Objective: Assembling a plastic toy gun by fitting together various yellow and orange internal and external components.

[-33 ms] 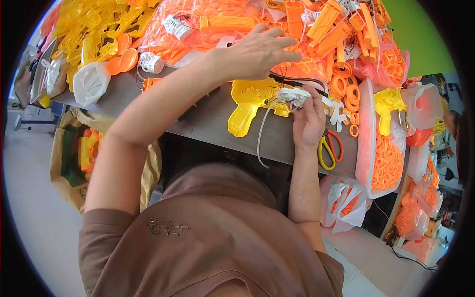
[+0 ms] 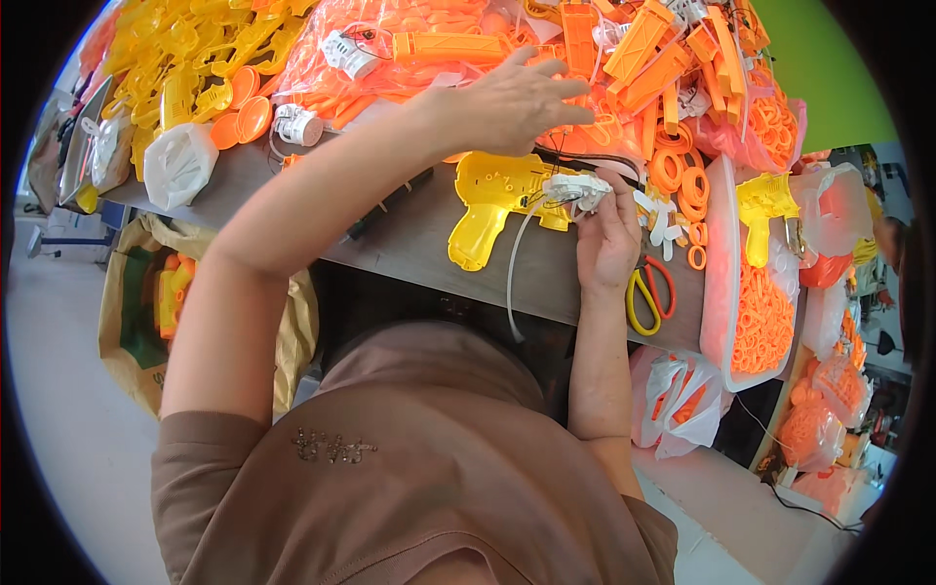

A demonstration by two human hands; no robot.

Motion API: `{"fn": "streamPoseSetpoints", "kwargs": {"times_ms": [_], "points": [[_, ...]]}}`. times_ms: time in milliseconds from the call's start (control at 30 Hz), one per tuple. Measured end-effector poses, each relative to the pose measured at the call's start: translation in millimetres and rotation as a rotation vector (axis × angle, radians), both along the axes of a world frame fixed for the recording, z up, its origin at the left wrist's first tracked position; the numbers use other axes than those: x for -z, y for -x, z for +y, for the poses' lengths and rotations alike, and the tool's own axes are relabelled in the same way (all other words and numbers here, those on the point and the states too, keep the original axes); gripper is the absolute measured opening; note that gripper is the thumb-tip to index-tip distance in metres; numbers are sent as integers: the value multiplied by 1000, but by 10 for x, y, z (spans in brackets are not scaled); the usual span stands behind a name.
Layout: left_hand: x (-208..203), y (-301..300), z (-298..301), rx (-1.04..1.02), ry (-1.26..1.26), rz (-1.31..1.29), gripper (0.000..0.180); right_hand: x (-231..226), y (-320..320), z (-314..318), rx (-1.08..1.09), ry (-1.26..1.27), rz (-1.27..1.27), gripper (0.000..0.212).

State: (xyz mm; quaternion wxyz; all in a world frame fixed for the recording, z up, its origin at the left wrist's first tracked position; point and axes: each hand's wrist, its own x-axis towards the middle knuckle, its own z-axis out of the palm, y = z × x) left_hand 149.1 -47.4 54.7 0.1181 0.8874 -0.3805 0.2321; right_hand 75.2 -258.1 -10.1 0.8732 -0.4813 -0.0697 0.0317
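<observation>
a grey-brown table (image 2: 546,288) stands over pale floor (image 2: 58,331); upper right, seemingly a bright green wall (image 2: 829,78).

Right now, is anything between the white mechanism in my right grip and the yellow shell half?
Only the pale tube and thin dark wires trailing from the white mechanism, overlapping the yellow shell half in view. No separate obstacle shows between them.

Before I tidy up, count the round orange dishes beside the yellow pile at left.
3: one farthest back, one nearest the white motor unit, one nearest the white bag. More may be hidden under the yellow pile.
</observation>
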Motion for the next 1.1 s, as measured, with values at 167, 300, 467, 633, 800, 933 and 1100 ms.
{"fn": "streamPoseSetpoints", "kwargs": {"times_ms": [167,300,467,633,800,933,1100], "points": [[-50,-232,-104,105,-338,128,45,43,-9,-35,-28,-2,-8,30],[-275,-106,-14,198,-321,-73,18,60,-12,-66,-40,-58,-5,30],[-455,523,269,-87,-437,335,20,11,27,-70,-5,-9,28,29],[-131,890,460,-121,-38,627,36,5,56,27,63,187,27,27],[-11,1012,341,-143,339,658,51,-47,104,129,175,476,-79,25],[27,1026,277,-144,368,633,44,-52,118,128,188,529,-85,26],[89,1003,221,-164,306,639,30,12,118,121,177,406,-69,27]]}}
